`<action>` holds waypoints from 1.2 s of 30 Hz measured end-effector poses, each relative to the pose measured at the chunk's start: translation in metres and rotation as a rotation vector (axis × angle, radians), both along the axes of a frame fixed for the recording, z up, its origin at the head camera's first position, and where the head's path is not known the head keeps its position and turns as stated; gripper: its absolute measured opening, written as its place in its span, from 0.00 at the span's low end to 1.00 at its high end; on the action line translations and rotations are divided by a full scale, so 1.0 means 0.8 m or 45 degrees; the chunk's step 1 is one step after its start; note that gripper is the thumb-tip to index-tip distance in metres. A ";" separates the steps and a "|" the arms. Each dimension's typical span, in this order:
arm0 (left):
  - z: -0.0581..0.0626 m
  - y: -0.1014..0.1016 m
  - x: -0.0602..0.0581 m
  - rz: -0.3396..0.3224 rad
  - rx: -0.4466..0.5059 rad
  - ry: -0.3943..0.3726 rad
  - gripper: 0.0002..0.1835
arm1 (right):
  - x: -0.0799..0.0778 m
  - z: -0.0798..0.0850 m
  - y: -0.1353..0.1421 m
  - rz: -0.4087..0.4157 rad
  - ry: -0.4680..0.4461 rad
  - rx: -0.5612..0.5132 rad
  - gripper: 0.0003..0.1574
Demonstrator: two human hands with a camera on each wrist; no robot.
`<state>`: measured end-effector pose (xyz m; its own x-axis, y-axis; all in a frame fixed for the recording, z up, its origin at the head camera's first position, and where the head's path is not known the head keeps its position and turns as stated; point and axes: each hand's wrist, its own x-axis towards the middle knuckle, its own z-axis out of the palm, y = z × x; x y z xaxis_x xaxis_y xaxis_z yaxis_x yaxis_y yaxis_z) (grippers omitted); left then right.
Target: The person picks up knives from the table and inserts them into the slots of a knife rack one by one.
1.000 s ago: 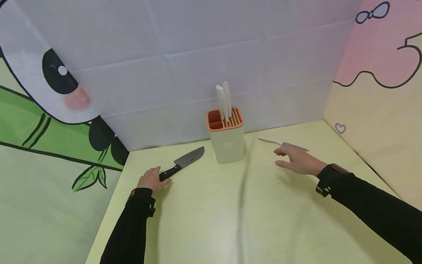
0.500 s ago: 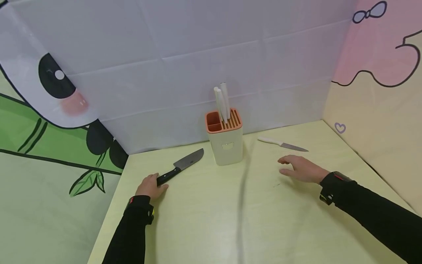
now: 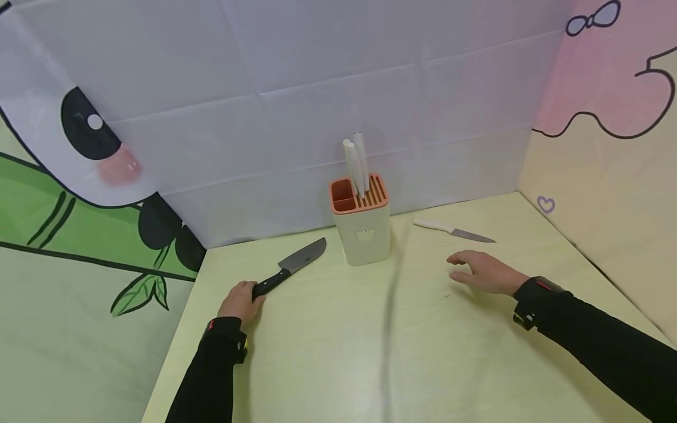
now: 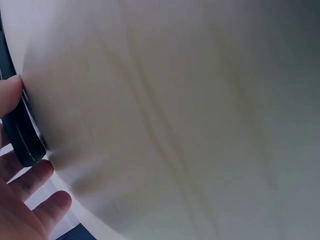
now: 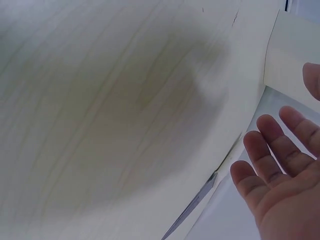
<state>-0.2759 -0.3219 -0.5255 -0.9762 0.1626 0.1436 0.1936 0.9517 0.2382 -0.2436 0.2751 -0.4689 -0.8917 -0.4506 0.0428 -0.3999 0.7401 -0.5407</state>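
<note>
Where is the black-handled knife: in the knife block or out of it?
Out: the black-handled knife is left of the knife block, its blade exposed, and the left hand holds its handle.

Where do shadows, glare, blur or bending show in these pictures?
Head view: black knife fairly sharp, pale sheen on the table; left wrist view: dim, table's grain soft; right wrist view: broad shadow, table edge bowed, probably by the lens.

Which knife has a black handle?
The wide-bladed knife left of the knife block, its handle in the left hand. The other loose knife, right of the block, has a white handle, and the handles in the block are white too.
</note>
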 end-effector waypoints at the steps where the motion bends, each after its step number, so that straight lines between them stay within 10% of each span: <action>1: 0.000 -0.001 0.001 -0.013 0.002 0.017 0.25 | 0.001 -0.001 0.000 -0.005 -0.002 -0.001 0.31; 36: 0.007 -0.010 0.033 -0.113 0.195 -0.014 0.25 | 0.054 -0.023 -0.015 -0.083 0.059 -0.077 0.31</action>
<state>-0.2495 -0.3295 -0.5197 -0.9606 0.2251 0.1631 0.2719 0.8834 0.3817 -0.2001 0.2635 -0.4873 -0.9156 -0.3868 0.1098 -0.3773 0.7319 -0.5674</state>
